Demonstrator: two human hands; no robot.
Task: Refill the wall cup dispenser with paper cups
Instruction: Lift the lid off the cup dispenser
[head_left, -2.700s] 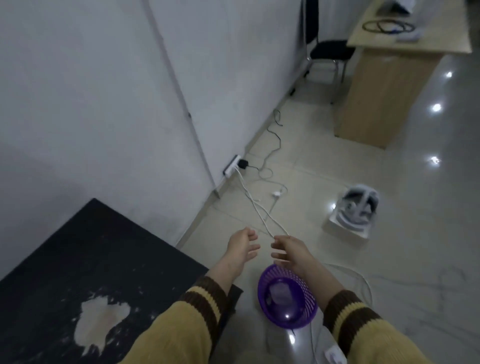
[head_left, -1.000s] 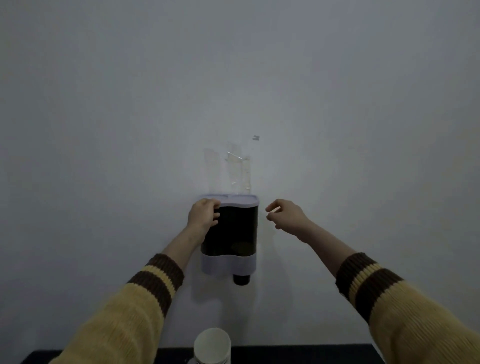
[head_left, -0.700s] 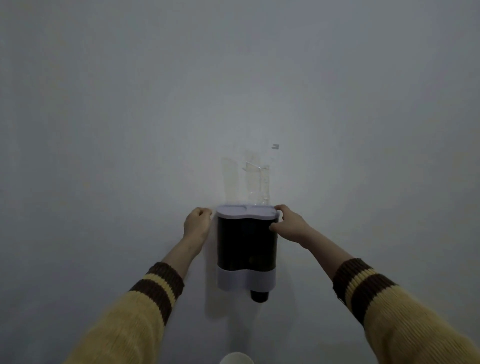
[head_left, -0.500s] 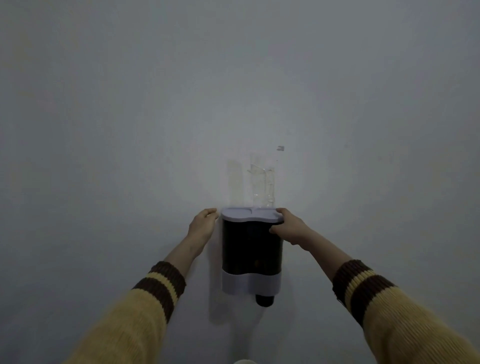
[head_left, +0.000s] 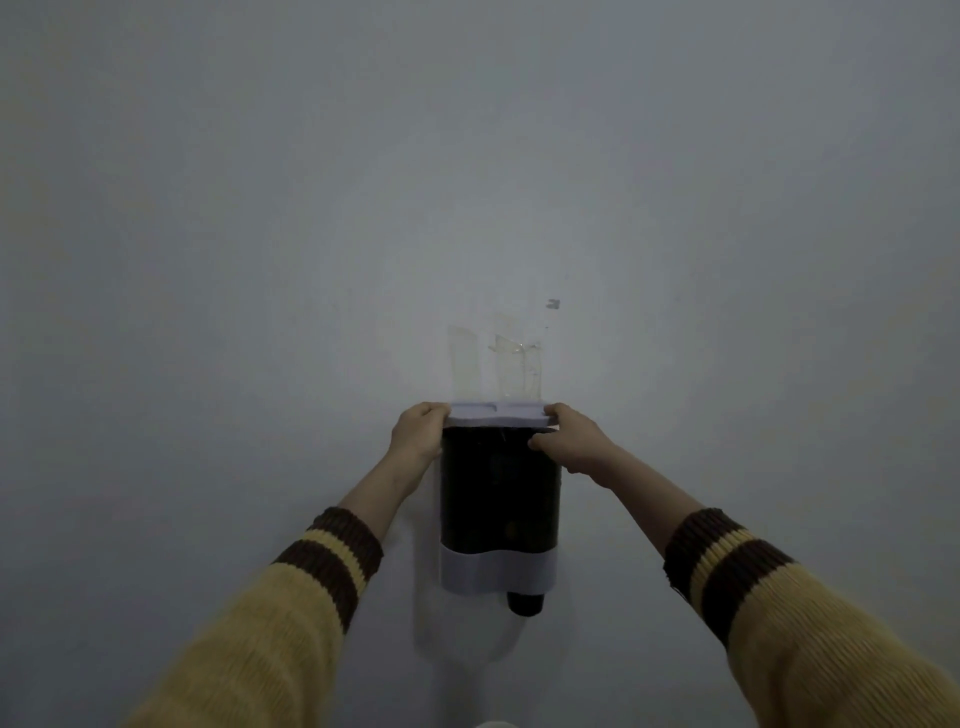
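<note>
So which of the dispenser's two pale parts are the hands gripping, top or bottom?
The top one: the lid, with the left hand and right hand at its ends. The bottom band is untouched.

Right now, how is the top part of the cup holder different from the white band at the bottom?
The lid is thin and flat; the bottom band is taller and wavy on top. The left hand and right hand grip the lid's ends; nothing touches the band. Both are pale against the dark dispenser body.

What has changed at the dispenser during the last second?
The right hand moved left and took hold of the lid; the left hand shifted to the lid's left edge. The dispenser stays on the wall, with its lid closed.
</note>
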